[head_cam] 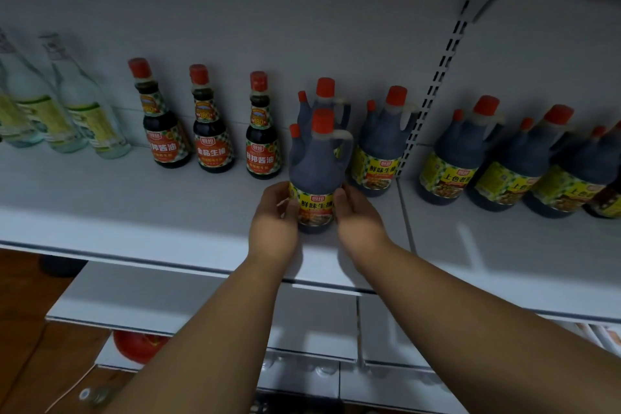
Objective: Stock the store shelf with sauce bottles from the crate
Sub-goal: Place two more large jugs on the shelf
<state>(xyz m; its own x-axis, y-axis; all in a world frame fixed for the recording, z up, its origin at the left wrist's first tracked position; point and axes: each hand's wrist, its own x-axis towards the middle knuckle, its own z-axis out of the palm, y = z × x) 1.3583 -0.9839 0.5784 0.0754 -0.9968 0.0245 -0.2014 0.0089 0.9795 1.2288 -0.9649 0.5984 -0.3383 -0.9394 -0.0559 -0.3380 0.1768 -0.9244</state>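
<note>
A white metal store shelf [134,198] with a slotted upright carries rows of red-capped bottles. On it stands a dark soy sauce jug [316,171], upright, cap up, label outward, clasped by left hand [274,222] and right hand [358,223].

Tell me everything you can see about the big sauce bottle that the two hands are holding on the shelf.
The held sauce bottle is a dark jug, plastic by its look, with a red cap, a smaller red spout cap and a moulded handle at its right. A yellow label with Chinese characters wraps its lower body. It stands upright near the front of the white shelf, right in front of a matching bottle. The left hand and right hand grip its label from both sides.
</note>
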